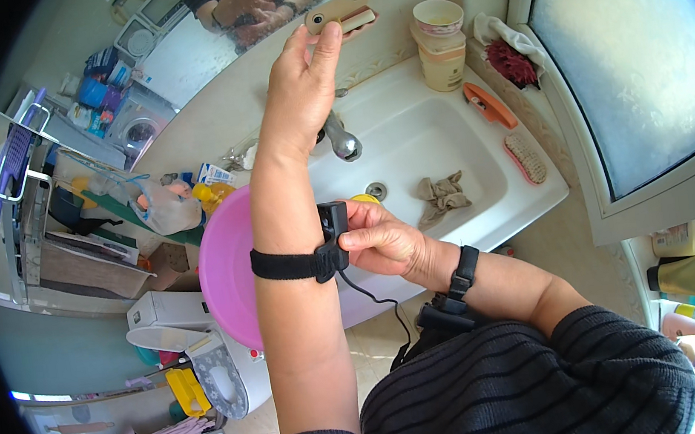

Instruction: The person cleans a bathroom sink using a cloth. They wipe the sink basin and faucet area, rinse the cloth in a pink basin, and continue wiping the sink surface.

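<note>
My left arm stretches over a washbasin (473, 138), a black strap (285, 266) around the forearm. A small black box-shaped device (335, 234) is fixed to that strap, and a black cable (389, 301) hangs from it. The thumb and fingers of my right hand (385, 238) pinch the device's side. My right wrist wears a similar strap (464, 271). Beyond, my left hand (306, 93) is raised beside the metal faucet (344, 140), thumb and forefinger apart, holding nothing. Beneath the left forearm is a pink plastic basin (228, 269), partly hidden.
In the washbasin lies a crumpled cloth (441, 196) near the drain (376, 190). Along its rim are a scrub brush (525, 159), an orange-handled brush (489, 105) and a tub (443, 64) topped by a bowl (438, 17). A toilet (236, 365) stands left, a frosted window (625, 57) right.
</note>
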`<state>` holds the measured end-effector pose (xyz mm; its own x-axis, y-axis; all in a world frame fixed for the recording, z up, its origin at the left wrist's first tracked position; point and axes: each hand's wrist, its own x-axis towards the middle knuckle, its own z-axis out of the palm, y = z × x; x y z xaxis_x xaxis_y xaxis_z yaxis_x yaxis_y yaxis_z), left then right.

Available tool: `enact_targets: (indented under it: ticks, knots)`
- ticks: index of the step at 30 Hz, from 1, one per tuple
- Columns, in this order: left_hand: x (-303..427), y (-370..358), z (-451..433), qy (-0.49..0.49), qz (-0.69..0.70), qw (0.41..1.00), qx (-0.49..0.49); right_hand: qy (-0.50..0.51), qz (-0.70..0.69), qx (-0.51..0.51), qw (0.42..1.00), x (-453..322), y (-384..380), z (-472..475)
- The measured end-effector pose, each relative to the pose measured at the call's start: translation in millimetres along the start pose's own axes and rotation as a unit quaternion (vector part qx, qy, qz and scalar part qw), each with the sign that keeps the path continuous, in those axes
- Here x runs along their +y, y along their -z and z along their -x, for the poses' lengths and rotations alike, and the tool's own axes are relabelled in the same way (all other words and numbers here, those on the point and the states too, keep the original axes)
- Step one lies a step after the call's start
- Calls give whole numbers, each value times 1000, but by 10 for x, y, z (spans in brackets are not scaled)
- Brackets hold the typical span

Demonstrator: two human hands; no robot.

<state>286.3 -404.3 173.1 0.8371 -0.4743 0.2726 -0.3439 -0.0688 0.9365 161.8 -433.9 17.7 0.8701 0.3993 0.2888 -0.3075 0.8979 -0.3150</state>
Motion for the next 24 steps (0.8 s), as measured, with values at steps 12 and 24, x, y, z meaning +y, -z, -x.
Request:
enact_targets:
  ticks: [12,24]
  knots:
    - [-173,240,-59,119,380,917,-29,31,71,18,997,-84,-68,-10]
    - [-193,-58,-13,-292,-387,872,70,-35,21,33,999,-46,-53,36]
